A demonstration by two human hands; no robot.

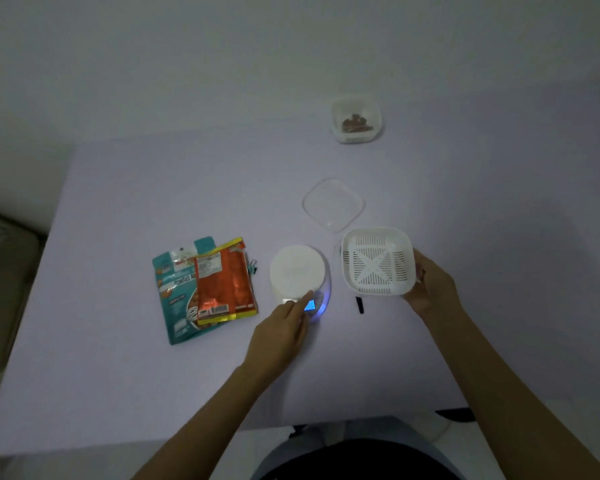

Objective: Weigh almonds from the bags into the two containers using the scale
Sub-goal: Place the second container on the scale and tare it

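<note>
A white scale (297,270) with a round platform stands mid-table, its display (309,305) lit blue. My left hand (284,329) has its index finger stretched onto the scale's front panel beside the display. My right hand (430,289) holds an empty white slotted container (378,261) by its right side, tilted so its inside faces me, just right of the scale. A second white container (356,122) with almonds in it stands at the far side. Two almond bags lie left of the scale, an orange one (224,282) overlapping a teal one (175,292).
A clear square lid (333,205) lies flat behind the scale. A small black object (360,304) lies on the pale table (118,375) below the held container. The table's near edge runs just in front of my body, and its left edge drops off beside the bags.
</note>
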